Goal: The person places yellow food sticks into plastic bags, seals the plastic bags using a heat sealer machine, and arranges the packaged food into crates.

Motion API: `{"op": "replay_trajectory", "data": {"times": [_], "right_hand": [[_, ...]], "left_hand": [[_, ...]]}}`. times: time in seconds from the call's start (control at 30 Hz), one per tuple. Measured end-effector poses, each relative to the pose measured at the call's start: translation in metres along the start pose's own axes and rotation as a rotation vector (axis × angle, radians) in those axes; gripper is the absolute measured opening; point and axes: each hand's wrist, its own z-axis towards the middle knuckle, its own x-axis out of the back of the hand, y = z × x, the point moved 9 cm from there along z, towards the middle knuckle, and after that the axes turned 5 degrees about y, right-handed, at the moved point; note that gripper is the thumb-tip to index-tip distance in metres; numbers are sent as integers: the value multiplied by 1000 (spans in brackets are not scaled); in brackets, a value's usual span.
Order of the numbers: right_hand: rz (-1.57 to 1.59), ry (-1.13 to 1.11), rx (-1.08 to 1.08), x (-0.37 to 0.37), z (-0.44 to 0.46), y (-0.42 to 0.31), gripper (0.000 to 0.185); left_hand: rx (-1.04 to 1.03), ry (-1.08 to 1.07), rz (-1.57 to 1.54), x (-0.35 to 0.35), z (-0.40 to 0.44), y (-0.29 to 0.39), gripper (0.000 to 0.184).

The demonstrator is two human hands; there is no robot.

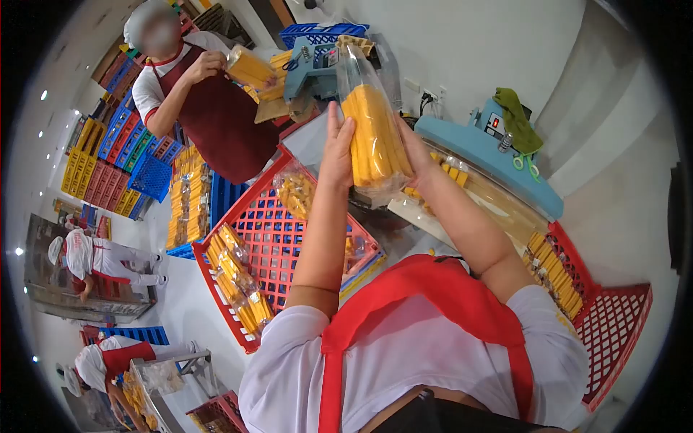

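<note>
Between my two hands, in front of me, is a clear plastic bag of yellow sticks (pixel 372 137), held tilted with its loose top end upward. My left hand (pixel 337 148) presses its left side, thumb against the plastic and fingers pointing up. Around the right side is my right hand (pixel 417 155), its fingers mostly hidden behind the bag. Below the bag, to the left, a red crate (pixel 263 242) holds packed bags of yellow sticks (pixel 234 270). Just right of my right hand stands a blue sealing machine (pixel 498 162).
A co-worker in a dark red apron (pixel 216 108) handles another bag (pixel 249 68) by a second blue machine (pixel 312 72). Green scissors (pixel 525 164) and a green cloth (pixel 518 119) lie on the near machine. Another red crate (pixel 613 339) stands at right. Stacked crates (pixel 119 144) line the left.
</note>
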Motion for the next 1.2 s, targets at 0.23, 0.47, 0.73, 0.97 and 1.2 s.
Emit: {"op": "replay_trajectory", "data": {"times": [0.23, 0.47, 0.73, 0.97, 1.2], "right_hand": [[-1028, 105, 473, -18, -17, -56, 50], [-1376, -162, 117, -19, 30, -48, 41], [-1081, -83, -151, 3, 24, -24, 47], [-353, 67, 205, 35, -64, -77, 57], [-851, 447, 871, 126, -187, -144, 50]], "left_hand": [[63, -12, 317, 5, -7, -4, 68], [569, -20, -530, -10, -18, -61, 34], [584, 0, -658, -14, -24, -69, 34], [12, -244, 107, -50, -16, -69, 52], [-171, -585, 681, -126, -66, -161, 52]]}}
